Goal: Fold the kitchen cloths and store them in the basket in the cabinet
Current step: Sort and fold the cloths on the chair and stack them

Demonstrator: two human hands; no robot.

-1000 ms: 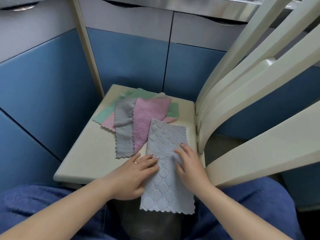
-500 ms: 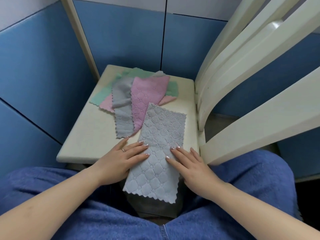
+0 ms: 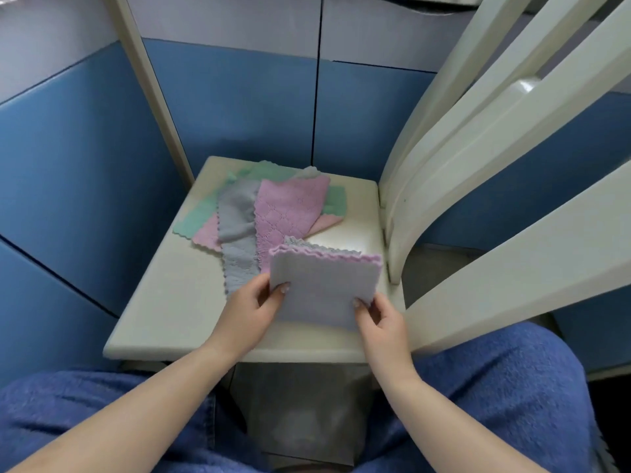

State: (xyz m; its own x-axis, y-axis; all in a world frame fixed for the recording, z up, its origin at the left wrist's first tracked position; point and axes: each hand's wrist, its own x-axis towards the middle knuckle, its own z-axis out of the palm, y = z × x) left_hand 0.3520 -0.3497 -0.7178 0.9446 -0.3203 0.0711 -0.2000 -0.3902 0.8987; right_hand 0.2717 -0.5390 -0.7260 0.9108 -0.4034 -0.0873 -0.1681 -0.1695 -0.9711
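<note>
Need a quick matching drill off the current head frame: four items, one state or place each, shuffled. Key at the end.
Items
1. grey cloth
2. pink quilted cloth
3. green cloth
4. left hand

States or places
A. lowest in the pile, at the far side of the chair seat
B. near edge brought up over itself, held at both lower corners
C. pinches a lower corner of a cloth
D. lies flat on top of the pile, textured side up

Pairs: 1-B, 2-D, 3-A, 4-C
</note>
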